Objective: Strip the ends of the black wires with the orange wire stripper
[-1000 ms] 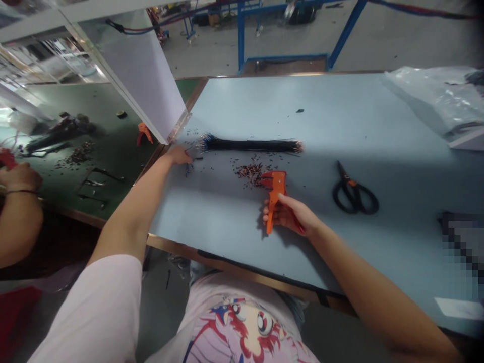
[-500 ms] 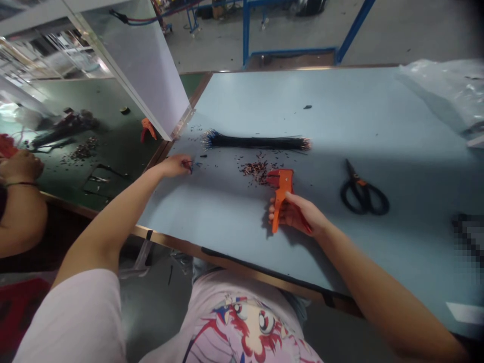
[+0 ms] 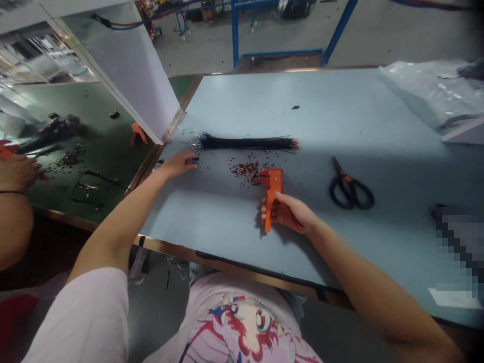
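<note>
In my right hand is an orange and red wire stripper, held upright with its jaws pointing left. The jaws sit at the edge of a pile of small stripped insulation bits. My left hand reaches over the left part of the table, fingers stretched and apart, beside a small dark piece. Just beyond it lies a long bundle of black wires, with blue and bare ends on the left and copper-coloured ends on the right.
Black-handled scissors lie to the right on the blue table. Clear plastic bags are at the far right. A white panel rises at the left, beside a green table where another person's hand works.
My left hand has opened; the blue-ended wire pieces seen at its fingers are out of sight. The view has shifted slightly right, while my right hand keeps the wire stripper.
</note>
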Tool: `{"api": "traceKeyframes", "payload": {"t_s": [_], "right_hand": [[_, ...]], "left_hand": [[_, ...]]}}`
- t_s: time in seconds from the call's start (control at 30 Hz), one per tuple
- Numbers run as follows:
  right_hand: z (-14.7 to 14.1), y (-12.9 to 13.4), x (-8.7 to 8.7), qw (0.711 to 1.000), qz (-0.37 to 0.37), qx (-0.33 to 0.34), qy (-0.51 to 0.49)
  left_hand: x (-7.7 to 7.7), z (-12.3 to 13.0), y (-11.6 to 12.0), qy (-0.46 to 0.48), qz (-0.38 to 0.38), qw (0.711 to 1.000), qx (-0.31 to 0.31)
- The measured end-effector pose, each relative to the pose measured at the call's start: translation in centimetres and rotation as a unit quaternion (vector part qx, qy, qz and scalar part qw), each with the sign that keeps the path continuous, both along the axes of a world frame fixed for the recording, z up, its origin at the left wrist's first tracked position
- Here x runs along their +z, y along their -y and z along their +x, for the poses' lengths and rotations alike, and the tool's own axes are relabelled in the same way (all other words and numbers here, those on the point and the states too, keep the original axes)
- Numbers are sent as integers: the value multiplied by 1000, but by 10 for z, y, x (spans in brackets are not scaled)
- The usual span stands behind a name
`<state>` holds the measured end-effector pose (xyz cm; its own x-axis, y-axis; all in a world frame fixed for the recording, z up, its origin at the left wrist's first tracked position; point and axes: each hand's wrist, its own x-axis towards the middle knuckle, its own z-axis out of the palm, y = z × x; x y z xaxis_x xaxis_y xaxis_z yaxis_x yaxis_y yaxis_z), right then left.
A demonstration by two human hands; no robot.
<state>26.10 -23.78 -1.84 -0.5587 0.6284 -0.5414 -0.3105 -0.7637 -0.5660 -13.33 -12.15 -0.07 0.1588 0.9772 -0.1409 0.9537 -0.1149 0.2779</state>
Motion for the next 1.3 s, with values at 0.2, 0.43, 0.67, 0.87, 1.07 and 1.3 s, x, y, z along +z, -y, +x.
{"api": "traceKeyframes", "payload": {"t_s": [0.2, 0.43, 0.67, 0.87, 1.07, 1.3], "right_hand": [[0, -1, -2, 1000, 1, 8, -11], [1, -3, -4, 1000, -5, -3, -22], [-3, 4, -9, 995, 66, -49, -48], [-15, 13, -6, 991, 90, -95, -32], [-21, 16, -4, 990, 84, -111, 27], [-26, 21, -5, 982, 132, -109, 79]], "left_hand": [[19, 23, 22, -22, 108, 987, 114], [2, 116, 72, 100, 192, 968, 129], [-12, 169, 104, 81, 201, 975, -38], [-7, 195, 129, -58, 217, 961, -161], [-17, 199, 135, -96, 208, 950, -214], [-18, 201, 143, -90, 229, 938, -243]]}}
